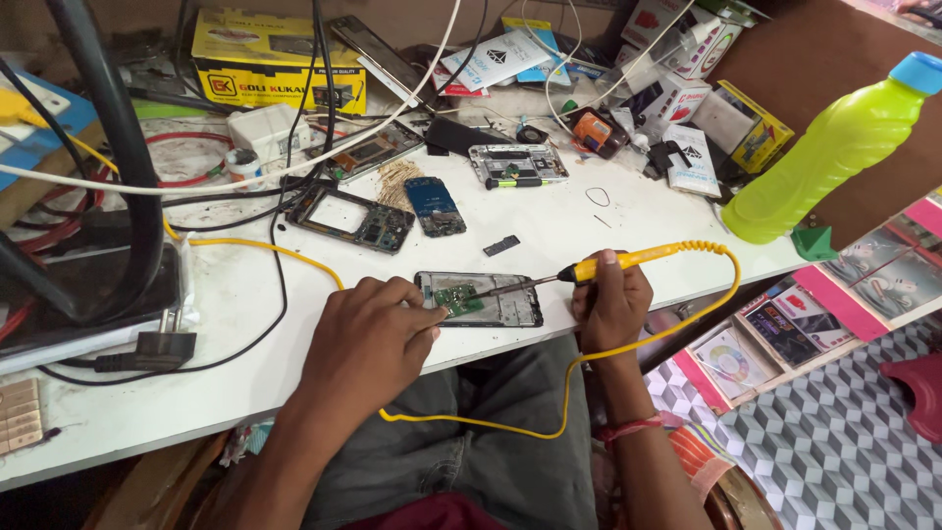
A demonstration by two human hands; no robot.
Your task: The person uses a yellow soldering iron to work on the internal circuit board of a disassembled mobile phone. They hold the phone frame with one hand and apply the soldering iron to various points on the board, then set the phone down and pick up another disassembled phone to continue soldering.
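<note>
The opened phone frame (479, 298) lies flat at the near edge of the white table (245, 393), its long axis running left to right across the person's lap, and everything else is placed from it. The right hand (610, 299) sits just off the frame's right end, its grip closed around the yellow handle of a soldering iron (589, 268). The iron's long axis slants down and leftward from that hand, so its dark metal shaft crosses over the right half of the frame and its tip reaches the small green circuit board (459, 297) seated in the frame's left half. The left hand (368, 339) comes in from the frame's left end, fingers curled and pressed at the edge beside the green board; whether it pinches something small there I cannot tell. So the board lies between both hands, closer to the left one. The yellow cord (667, 329) loops from the handle down below the frame. Beyond the frame, farther up the table, lie another stripped phone chassis (350, 218) and a blue phone part (434, 205).
</note>
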